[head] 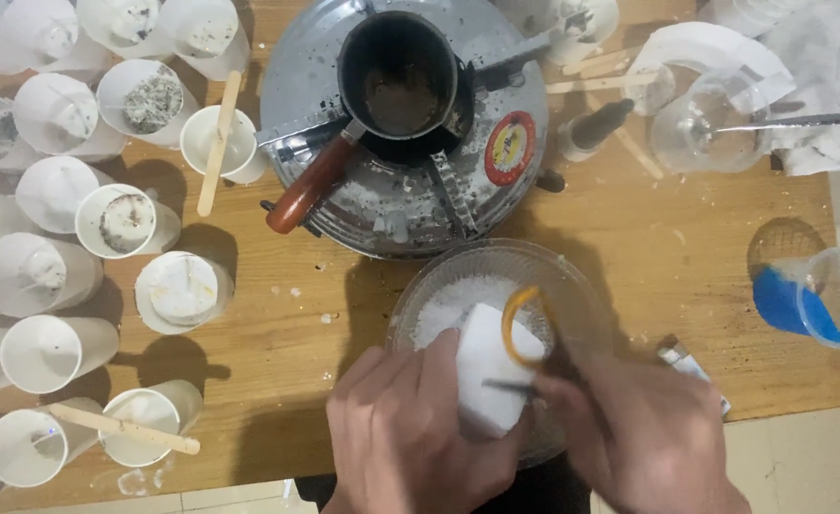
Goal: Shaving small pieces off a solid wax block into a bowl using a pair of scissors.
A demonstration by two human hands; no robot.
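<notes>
Shavings already fill my bowl [572, 276]; left hand [410, 433] fingers clamp the wax block [482, 366], right hand [644, 438] pinches the scraper [520, 328], most block left.

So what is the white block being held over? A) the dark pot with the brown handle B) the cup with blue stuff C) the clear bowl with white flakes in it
C: the left hand holds the white block right above the clear bowl of white flakes, while the right hand works on it with an orange-handled tool.
</notes>
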